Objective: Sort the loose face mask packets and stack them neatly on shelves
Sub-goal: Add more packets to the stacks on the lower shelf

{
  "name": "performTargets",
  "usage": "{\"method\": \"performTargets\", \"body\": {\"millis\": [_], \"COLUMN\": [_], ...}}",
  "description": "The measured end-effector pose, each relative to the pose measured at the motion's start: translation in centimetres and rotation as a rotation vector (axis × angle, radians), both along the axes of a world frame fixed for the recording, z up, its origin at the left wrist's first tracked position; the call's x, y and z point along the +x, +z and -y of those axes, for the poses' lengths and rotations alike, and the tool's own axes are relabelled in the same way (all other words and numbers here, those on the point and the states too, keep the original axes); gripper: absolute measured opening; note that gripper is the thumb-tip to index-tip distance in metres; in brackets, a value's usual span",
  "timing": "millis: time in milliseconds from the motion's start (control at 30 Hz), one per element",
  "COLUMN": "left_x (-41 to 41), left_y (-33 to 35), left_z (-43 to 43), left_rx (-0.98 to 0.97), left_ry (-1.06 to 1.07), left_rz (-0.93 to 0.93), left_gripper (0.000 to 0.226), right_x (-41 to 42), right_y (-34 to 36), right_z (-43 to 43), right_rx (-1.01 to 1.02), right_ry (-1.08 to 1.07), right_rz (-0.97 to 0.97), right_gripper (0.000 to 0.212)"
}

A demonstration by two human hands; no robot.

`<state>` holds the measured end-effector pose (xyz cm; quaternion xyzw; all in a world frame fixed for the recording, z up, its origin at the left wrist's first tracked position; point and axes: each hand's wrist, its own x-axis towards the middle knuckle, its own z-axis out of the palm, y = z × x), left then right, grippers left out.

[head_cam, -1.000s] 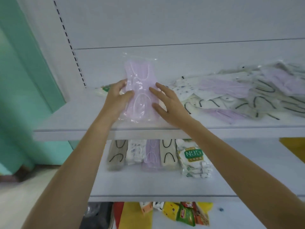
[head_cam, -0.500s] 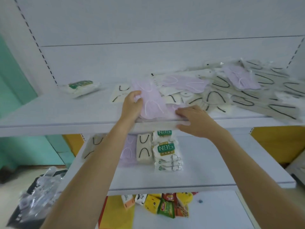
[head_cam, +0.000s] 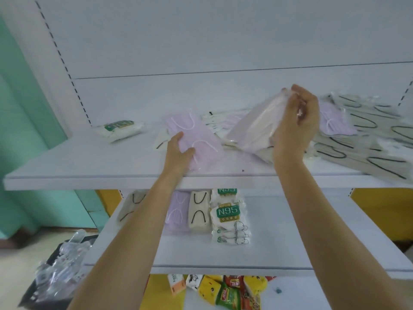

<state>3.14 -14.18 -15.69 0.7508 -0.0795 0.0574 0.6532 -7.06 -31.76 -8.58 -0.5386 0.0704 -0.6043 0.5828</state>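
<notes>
Gripping a tilted bundle of packets (head_cam: 254, 128), lilac and cream in clear wrap, the right hand (head_cam: 297, 124) has its fingers curled over the bundle's raised far end, while the bundle's near edge rests on the upper shelf (head_cam: 89, 168). The left hand (head_cam: 178, 151) holds a single lilac packet (head_cam: 196, 135) that lies flat on the same shelf, just left of the bundle; the thumb lies on top of it and the fingers curl at its left edge. To the right of the right hand a loose heap (head_cam: 368, 139) of cream packets with black loops and some lilac ones spreads across the shelf. A green-labelled packet (head_cam: 118, 128) lies apart at the far left. On the lower shelf (head_cam: 279, 242) sorted stacks sit side by side: cream, lilac, cream, then the N95 packets (head_cam: 228, 215) at the right end of the row
</notes>
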Motion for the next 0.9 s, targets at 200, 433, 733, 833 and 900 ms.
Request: {"method": "performTargets", "body": {"millis": [200, 433, 733, 833, 900], "left_x": [-0.3, -0.7, 0.0, 0.3, 0.7], "left_y": [0.6, 0.5, 0.2, 0.0, -0.2], "left_z": [0.2, -0.2, -0.2, -0.1, 0.0], "left_rx": [-0.118, -0.305, -0.102, -0.109, -0.093], "left_ry": [-0.033, -0.193, -0.077, -0.087, -0.089], "left_rz": [-0.076, -0.129, -0.094, -0.021, 0.016], "left_gripper": [0.041, 0.049, 0.018, 0.019, 0.026], "right_x": [-0.6, 1.0, 2.0, 4.2, 6.3], "right_y": [0.5, -1.4, -6.8, -5.1, -4.0], "right_z": [-4.7, -4.8, -3.7, -0.9, 1.9], "right_rx": [-0.507, -1.088, -0.974, -0.837, -0.839], "right_ry": [-0.083, 0.048, 0.522, 0.254, 0.066], "right_rz": [0.184, -0.102, -0.74, -0.727, -0.882], "right_gripper": [0.023, 0.022, 0.026, 0.026, 0.037]}}
